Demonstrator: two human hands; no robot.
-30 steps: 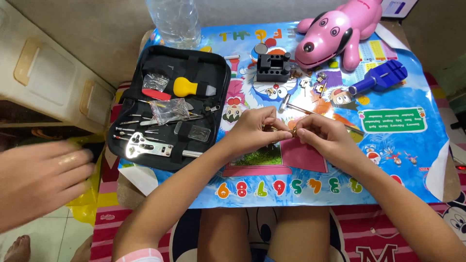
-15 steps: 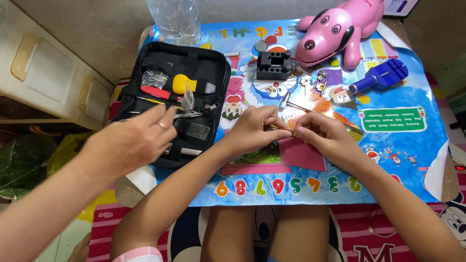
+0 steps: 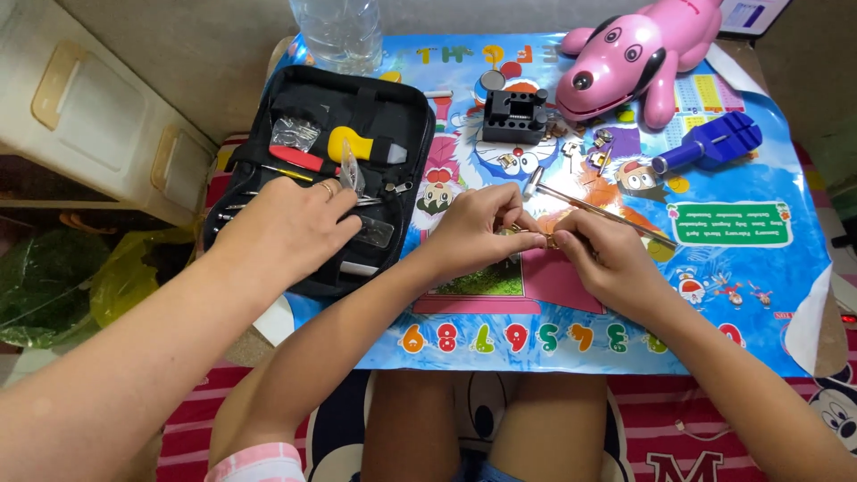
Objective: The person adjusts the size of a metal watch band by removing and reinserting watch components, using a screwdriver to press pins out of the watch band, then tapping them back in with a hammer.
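Note:
My left hand [image 3: 478, 228] and my right hand [image 3: 607, 259] meet at the middle of a colourful cartoon mat [image 3: 741, 295]. Their fingertips pinch a small metal piece [image 3: 528, 236] between them; I cannot make out what kind of piece it is. A thin small hammer [image 3: 607, 211] lies just behind my hands. To the left, another person's hand [image 3: 286, 228], wearing a ring, rests inside an open black tool case [image 3: 393, 116]. It sits near a yellow-handled tool [image 3: 353, 145] and a red screwdriver [image 3: 299, 159].
A black holder block [image 3: 515, 114], a pink toy dog [image 3: 625, 58] and a blue tool [image 3: 710, 145] stand at the back of the mat, with small metal bits between them. A plastic bottle [image 3: 339, 31] stands behind the case. A white container [image 3: 98, 134] is on the left.
The other person's hand has come in from the left edge and settled on the tool case. My two hands have stayed together on the small piece.

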